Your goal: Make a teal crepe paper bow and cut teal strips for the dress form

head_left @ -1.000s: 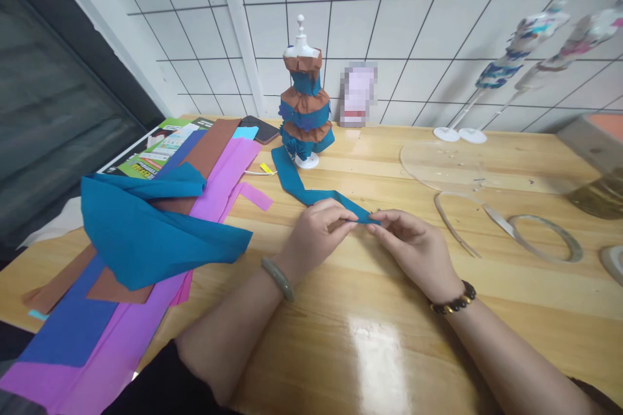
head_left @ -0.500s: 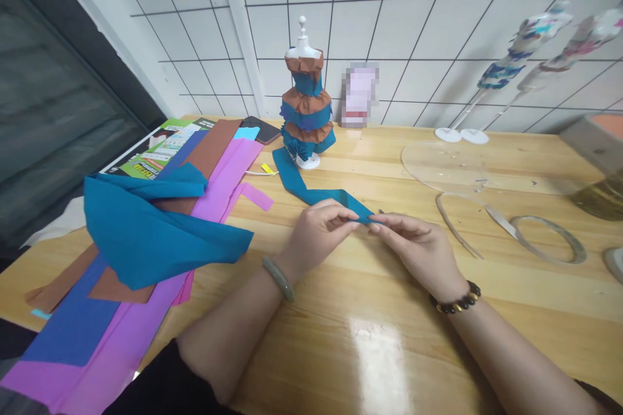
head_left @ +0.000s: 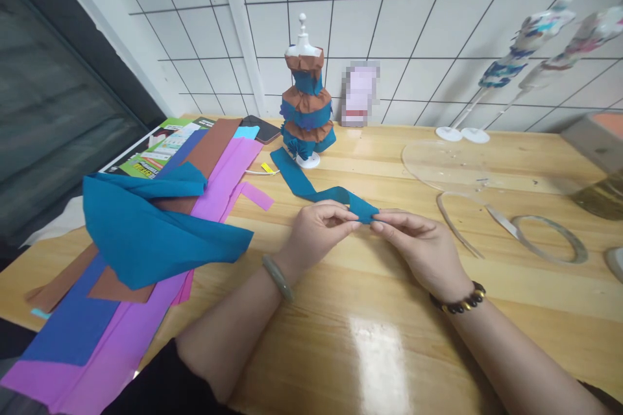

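Note:
A long teal crepe paper strip runs from the foot of a small dress form toward me, and its near end is pinched between both hands. My left hand grips the strip's edge with thumb and fingertips. Close beside it, my right hand pinches the end corner the same way. Beyond them stands the white dress form, wrapped in ruffled tiers of brown and teal paper. The strip's far end lies beside the form's round base.
Folded teal paper lies over purple, blue and brown sheets on the left. A phone rests behind them. To the right are a clear round sheet, a roll of tape and two decorated forms on stands.
The strip's held end has turned, showing more of its flat face between my fingers. My right hand has shifted very slightly; the strip's far part moved a little left.

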A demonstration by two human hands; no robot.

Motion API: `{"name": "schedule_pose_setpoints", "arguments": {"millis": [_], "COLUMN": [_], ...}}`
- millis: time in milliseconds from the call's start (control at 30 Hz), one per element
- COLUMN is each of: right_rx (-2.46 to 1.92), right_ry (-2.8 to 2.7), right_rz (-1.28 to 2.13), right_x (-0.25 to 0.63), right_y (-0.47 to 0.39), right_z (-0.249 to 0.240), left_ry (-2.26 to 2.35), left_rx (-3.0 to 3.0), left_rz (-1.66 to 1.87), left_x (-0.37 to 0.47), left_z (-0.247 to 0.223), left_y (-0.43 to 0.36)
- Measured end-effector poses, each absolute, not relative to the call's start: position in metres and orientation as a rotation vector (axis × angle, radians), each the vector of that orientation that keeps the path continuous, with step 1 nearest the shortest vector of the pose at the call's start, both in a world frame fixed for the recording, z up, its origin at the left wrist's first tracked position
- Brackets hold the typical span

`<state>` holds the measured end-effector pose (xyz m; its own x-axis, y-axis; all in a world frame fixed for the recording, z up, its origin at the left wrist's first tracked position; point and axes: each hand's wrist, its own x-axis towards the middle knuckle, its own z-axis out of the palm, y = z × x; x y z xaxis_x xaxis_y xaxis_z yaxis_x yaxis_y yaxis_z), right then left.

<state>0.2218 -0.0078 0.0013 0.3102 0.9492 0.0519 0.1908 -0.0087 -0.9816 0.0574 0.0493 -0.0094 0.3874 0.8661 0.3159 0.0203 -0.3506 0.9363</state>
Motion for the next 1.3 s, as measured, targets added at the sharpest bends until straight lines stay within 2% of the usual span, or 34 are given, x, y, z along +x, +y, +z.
{"name": "schedule_pose_setpoints", "arguments": {"millis": [1300], "right_rx": [-1.451], "right_ry": [-1.054], "right_rz": [0.903], "right_x": [0.2196], "right_y": [-0.0074], "right_z": [0.0034], "left_ry": [0.777], "left_rx": [1.581], "left_rz": [1.100], "left_x": [0.0589], "left_z": [-0.0115], "left_y": [0.0480]}}
